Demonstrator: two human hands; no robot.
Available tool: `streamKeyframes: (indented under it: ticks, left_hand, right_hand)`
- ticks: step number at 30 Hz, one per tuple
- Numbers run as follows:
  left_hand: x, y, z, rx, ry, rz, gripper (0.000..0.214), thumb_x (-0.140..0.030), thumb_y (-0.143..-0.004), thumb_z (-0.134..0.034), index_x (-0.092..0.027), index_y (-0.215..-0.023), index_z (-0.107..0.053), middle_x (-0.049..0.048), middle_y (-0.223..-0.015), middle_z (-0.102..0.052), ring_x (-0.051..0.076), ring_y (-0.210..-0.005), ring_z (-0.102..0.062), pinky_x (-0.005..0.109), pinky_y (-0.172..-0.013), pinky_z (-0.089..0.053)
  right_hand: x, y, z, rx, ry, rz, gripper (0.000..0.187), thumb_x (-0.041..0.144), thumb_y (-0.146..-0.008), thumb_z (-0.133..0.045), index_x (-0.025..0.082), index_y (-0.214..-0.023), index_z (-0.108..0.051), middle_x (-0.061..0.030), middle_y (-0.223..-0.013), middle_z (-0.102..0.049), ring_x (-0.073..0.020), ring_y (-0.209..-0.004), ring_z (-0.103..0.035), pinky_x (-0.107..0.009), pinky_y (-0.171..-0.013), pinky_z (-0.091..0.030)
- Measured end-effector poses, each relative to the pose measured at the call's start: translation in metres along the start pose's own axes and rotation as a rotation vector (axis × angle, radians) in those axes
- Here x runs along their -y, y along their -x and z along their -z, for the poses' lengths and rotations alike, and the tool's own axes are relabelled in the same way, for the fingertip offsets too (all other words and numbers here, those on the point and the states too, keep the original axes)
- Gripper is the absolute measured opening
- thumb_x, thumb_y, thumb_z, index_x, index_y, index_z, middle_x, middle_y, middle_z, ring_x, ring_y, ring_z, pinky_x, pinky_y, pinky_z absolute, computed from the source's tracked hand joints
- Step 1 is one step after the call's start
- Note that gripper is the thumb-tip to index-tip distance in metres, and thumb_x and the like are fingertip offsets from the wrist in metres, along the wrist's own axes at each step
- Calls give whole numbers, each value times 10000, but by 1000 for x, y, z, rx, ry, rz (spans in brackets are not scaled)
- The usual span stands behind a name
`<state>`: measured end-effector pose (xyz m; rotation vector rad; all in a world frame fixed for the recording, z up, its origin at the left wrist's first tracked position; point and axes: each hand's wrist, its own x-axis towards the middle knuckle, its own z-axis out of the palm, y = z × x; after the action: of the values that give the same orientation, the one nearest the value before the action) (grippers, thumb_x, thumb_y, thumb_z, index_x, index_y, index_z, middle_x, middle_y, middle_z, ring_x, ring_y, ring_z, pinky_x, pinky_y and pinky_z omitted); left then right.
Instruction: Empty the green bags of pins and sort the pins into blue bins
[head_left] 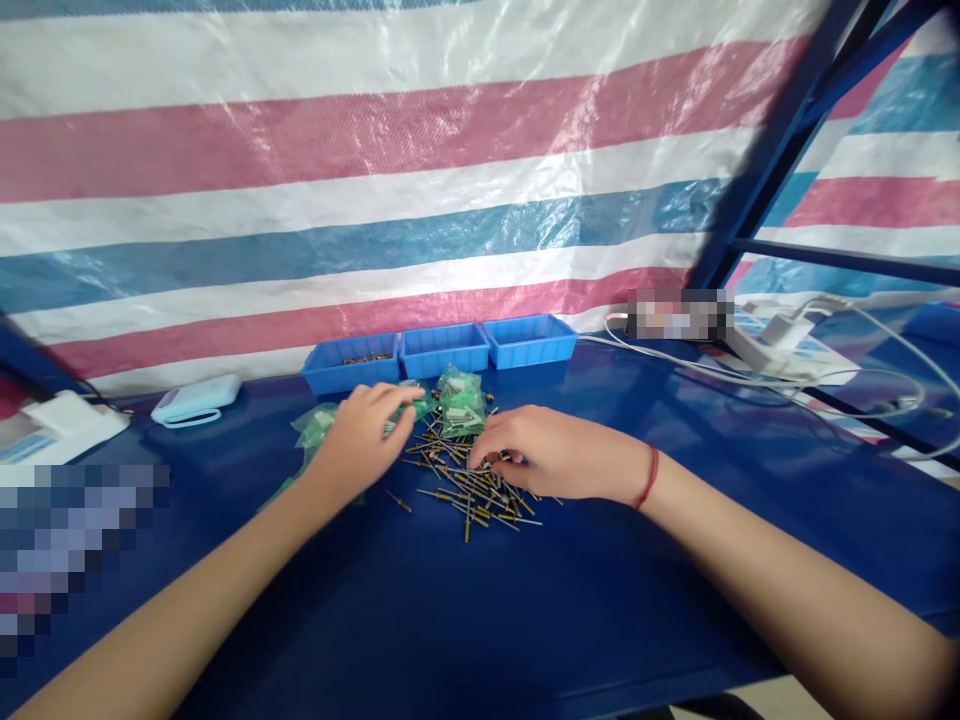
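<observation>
A loose pile of brass-coloured blind rivets with thin pins lies in the middle of the blue table. My right hand, with a red string round its wrist, is at the right side of this pile. Its fingers curl down among the rivets; what they pinch is hidden. Left of the pile, my left hand reaches over green-tinted plastic bags, thumb and fingers apart, near a small one. Another clear green bag with pale pieces inside rests at the pile's back edge, between my hands.
Behind the pile stand three blue bins in a row: the left bin holds some rivets, beside the middle bin and right bin. A light-blue case lies at left. White cables and a power strip sit at right.
</observation>
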<state>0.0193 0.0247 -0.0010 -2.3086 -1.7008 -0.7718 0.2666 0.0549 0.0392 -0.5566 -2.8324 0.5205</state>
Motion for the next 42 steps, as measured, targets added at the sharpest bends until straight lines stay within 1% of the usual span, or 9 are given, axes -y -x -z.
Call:
streamKeyframes:
  ticks: [4, 10, 18, 23, 26, 30, 32, 37, 42]
  left_hand:
    - [-16, 18, -5, 45, 111, -97, 238, -223, -918, -443, -216, -1047, -643, 45, -1031, -671, 203, -924, -567, 374, -853, -430]
    - [-17, 19, -5, 67, 165, -105, 224, -196, -914, -455, -208, -1009, -658, 43, -1001, -679, 200, -915, -574, 381, -853, -440]
    - [-23, 21, -7, 102, 205, -118, 217, -189, -911, -465, -204, -995, -665, 34, -992, -687, 194, -898, -570, 377, -839, -434]
    - [-35, 22, -4, 76, 239, -146, 203, -165, -904, -472, -192, -983, -657, 35, -956, -686, 181, -872, -566, 353, -824, -426]
    - [-41, 24, -3, 95, 241, -170, 191, -186, -910, -471, -191, -965, -653, 33, -960, -679, 179, -861, -559, 352, -823, -421]
    - [-47, 26, -2, 133, 271, -177, 172, -246, -909, -494, -203, -946, -656, 24, -965, -682, 185, -858, -553, 347, -810, -419]
    - [-50, 26, 0, 155, 330, -111, 169, -285, -901, -514, -219, -962, -658, 14, -948, -687, 185, -860, -564, 337, -800, -427]
    - [-60, 25, 6, 188, 620, 220, 181, -338, -862, -561, -231, -971, -658, -8, -848, -693, 160, -749, -608, 282, -701, -468]
    - [-61, 21, 9, 185, 968, 438, 197, -358, -839, -597, -196, -913, -682, 15, -897, -708, 170, -846, -636, 272, -769, -487]
  right_hand:
    - [-2, -4, -4, 15, 64, -23, 307, 18, -738, -523, 194, -906, -711, -43, -864, -682, -164, -771, -630, -289, -710, -461]
    - [4, -3, 0, 106, 12, 50, 312, 6, -723, -526, 208, -875, -710, -26, -864, -657, -148, -778, -614, -270, -714, -463]
    - [8, -5, -5, 202, 14, -21, 221, 71, -728, -555, 178, -878, -677, -23, -812, -650, -149, -731, -598, -269, -692, -430]
    - [9, -6, -8, 159, 59, -9, 157, 54, -723, -541, 170, -810, -601, -20, -793, -620, -144, -720, -564, -259, -667, -399]
    - [10, -7, -11, 126, 90, -2, 143, 42, -739, -523, 172, -764, -578, -17, -769, -612, -141, -709, -557, -260, -667, -393]
    - [11, -10, -11, 56, 55, 0, 130, 58, -772, -532, 174, -782, -591, -11, -783, -641, -138, -730, -584, -256, -695, -405]
    - [13, -10, -10, -17, 29, -27, 111, 79, -787, -545, 175, -807, -597, -5, -781, -649, -133, -722, -590, -248, -679, -409]
    - [24, -10, -13, -210, 30, -48, 89, 115, -825, -545, 166, -873, -600, -19, -829, -646, -132, -727, -595, -238, -643, -421]
    - [28, -11, -20, -365, 63, 0, 104, 172, -882, -521, 150, -947, -599, -34, -850, -633, -132, -737, -593, -239, -634, -439]
